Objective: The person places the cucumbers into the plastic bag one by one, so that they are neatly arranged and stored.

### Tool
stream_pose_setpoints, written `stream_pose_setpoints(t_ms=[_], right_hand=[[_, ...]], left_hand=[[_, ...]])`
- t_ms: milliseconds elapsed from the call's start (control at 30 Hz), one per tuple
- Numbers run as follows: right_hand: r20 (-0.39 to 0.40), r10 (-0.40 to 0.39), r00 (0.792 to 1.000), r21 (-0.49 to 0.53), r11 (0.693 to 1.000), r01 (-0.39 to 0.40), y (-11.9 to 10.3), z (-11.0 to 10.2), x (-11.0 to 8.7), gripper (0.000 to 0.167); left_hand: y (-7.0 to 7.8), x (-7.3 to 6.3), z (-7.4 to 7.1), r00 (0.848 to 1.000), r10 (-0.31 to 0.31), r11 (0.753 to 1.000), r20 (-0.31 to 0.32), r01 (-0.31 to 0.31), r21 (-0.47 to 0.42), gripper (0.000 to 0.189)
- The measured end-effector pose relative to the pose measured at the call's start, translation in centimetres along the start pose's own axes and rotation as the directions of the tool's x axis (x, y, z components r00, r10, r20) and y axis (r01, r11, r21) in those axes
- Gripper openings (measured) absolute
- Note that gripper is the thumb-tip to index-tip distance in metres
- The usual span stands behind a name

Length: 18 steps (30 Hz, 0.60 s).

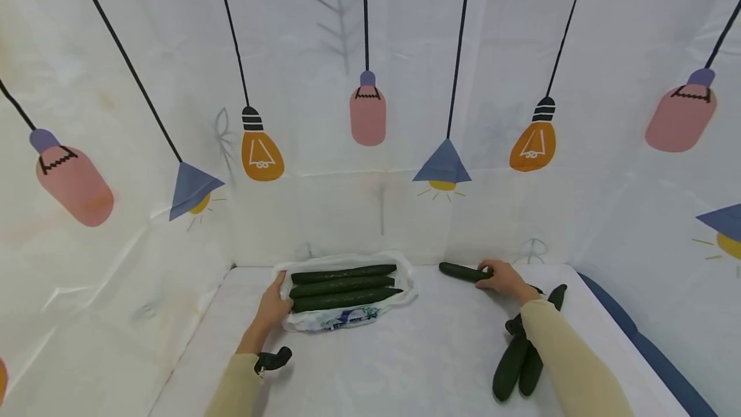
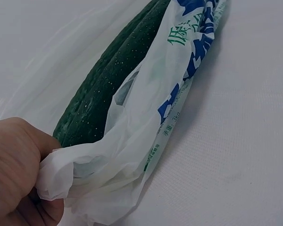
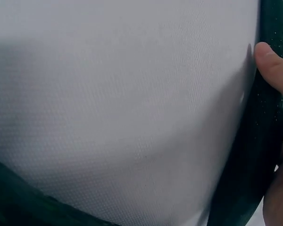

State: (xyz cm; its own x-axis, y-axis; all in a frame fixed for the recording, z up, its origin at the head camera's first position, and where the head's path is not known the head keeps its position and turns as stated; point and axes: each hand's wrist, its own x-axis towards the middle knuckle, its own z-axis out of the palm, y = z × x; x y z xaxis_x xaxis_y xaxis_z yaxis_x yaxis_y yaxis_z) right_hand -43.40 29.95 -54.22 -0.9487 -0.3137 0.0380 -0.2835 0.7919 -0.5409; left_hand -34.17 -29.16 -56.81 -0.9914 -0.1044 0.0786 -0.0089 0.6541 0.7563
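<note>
A white plastic bag [image 1: 348,324] with blue and green print lies at the back of the table, opened out around three long dark green cucumbers [image 1: 343,287]. My left hand [image 1: 274,306] is at the bag's left end; the left wrist view shows that hand [image 2: 16,169] pinching the gathered plastic [image 2: 118,181] beside a cucumber [image 2: 101,99]. To the right of the bag, my right hand [image 1: 503,280] grips another cucumber [image 1: 459,271] near its right end. In the right wrist view, the thumb [image 3: 275,68] lies along that cucumber [image 3: 250,150].
Several more cucumbers [image 1: 511,369] lie on the right side of the white table [image 1: 405,365], partly hidden under my right forearm. A patterned white sheet [image 1: 324,211] hangs behind the table. Something dark blue [image 1: 654,346] runs along the table's right side.
</note>
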Motion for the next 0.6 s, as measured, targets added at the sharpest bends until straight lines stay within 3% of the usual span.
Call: stream_pose_setpoints(t_ms=[267,600], right_hand=[[-0.002,-0.102,0.995,0.037,0.994,0.102,-1.4,1.4,-0.4,0.044],[-0.006,-0.231,0.973,0.011,0.973,0.231,-6.5,1.8,-0.3,0.042]], left_hand=[[-0.1,-0.2,0.1,1.0,0.012,1.0,-0.012,-0.012,-0.012,0.083],[-0.1,-0.1,-0.1,1.0,0.007,1.0,0.001,-0.007,-0.011,0.083]])
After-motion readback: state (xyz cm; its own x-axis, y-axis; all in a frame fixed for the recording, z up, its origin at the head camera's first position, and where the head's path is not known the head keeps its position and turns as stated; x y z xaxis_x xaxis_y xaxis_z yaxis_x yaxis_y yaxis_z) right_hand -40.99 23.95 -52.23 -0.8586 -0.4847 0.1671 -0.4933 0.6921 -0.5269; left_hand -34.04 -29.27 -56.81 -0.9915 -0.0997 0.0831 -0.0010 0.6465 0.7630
